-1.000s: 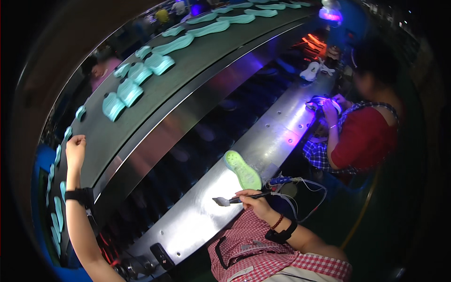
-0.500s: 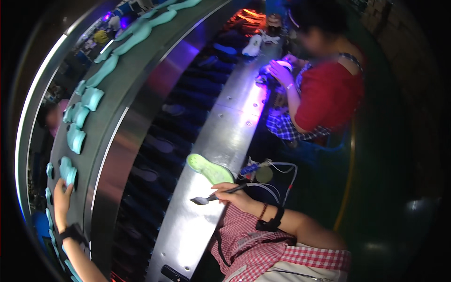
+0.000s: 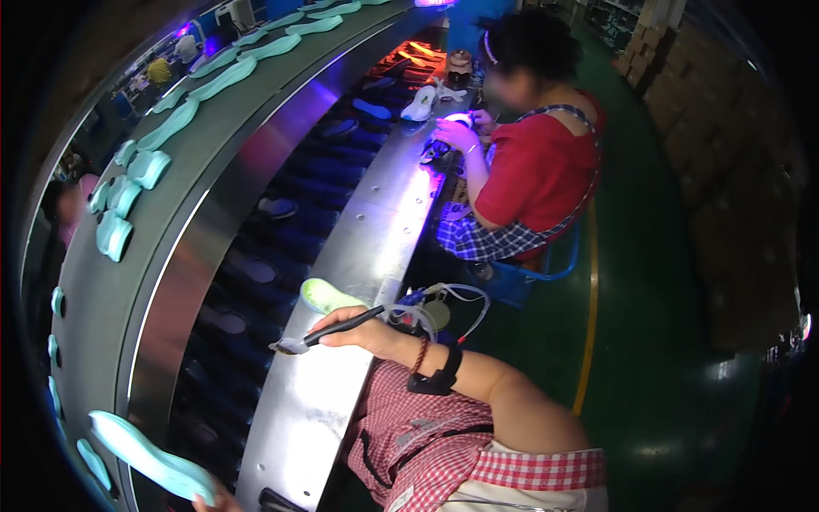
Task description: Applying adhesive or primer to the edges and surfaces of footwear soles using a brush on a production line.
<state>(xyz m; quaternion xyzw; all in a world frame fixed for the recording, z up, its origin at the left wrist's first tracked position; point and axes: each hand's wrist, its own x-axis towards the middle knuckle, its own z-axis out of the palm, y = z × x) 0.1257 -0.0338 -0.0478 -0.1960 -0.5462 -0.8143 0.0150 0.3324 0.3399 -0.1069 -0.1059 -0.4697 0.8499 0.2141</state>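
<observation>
Pinching a turquoise shoe sole (image 3: 145, 454) in my left hand (image 3: 219, 501), I'm clasping a brush (image 3: 350, 322) in my right hand (image 3: 365, 336), green sole (image 3: 327, 295) beyond; this holding step probably needs steadiness next.

a green floor (image 3: 665, 375) bore a yellow line (image 3: 589, 328); brown cartons (image 3: 641, 58) stood stacked at right. violet light (image 3: 418, 194) gleamed on the metal desk (image 3: 337, 252), orange light (image 3: 421, 56) beyond.

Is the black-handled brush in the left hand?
No, the right hand holds the black-handled brush, while the left hand grips a turquoise sole.
</observation>
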